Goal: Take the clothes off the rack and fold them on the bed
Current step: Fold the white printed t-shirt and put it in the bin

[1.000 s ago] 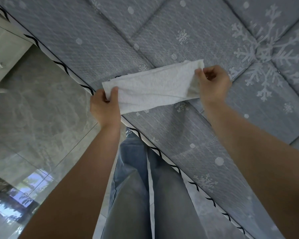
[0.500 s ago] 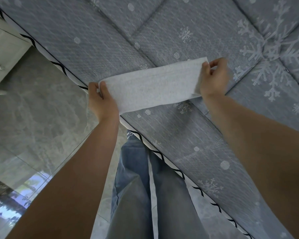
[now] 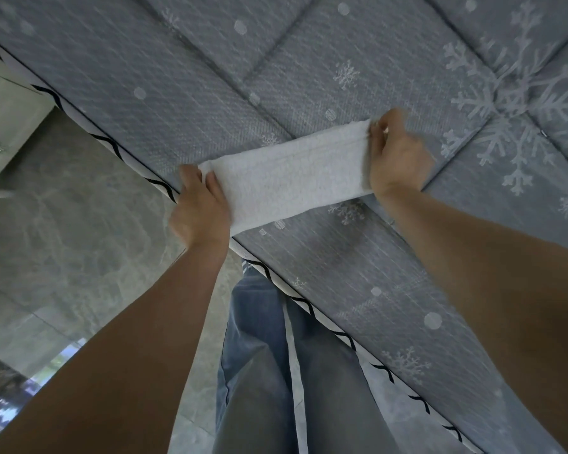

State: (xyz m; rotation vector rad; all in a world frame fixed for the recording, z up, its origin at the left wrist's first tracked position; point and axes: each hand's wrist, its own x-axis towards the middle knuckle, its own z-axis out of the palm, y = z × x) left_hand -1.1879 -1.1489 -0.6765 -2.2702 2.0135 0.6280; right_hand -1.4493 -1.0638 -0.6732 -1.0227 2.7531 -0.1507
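A white cloth (image 3: 292,178), folded into a narrow strip, lies stretched across the grey snowflake-patterned bed (image 3: 341,257) near its edge. My left hand (image 3: 200,208) grips the strip's left end, with the fingers curled over it. The right end is pinched by my right hand (image 3: 397,155). The cloth is taut between the two hands and sits on or just above the bedcover. No rack is in view.
The bed's edge with black zigzag trim (image 3: 309,308) runs diagonally from upper left to lower right. Grey marble floor (image 3: 63,240) lies to the left. A white cabinet (image 3: 0,132) stands at the far left. My jeans-clad legs (image 3: 259,371) stand against the bed.
The cloth has been folded narrower and laid lower toward the bed. Both hands shifted slightly forward and kept hold of its ends.
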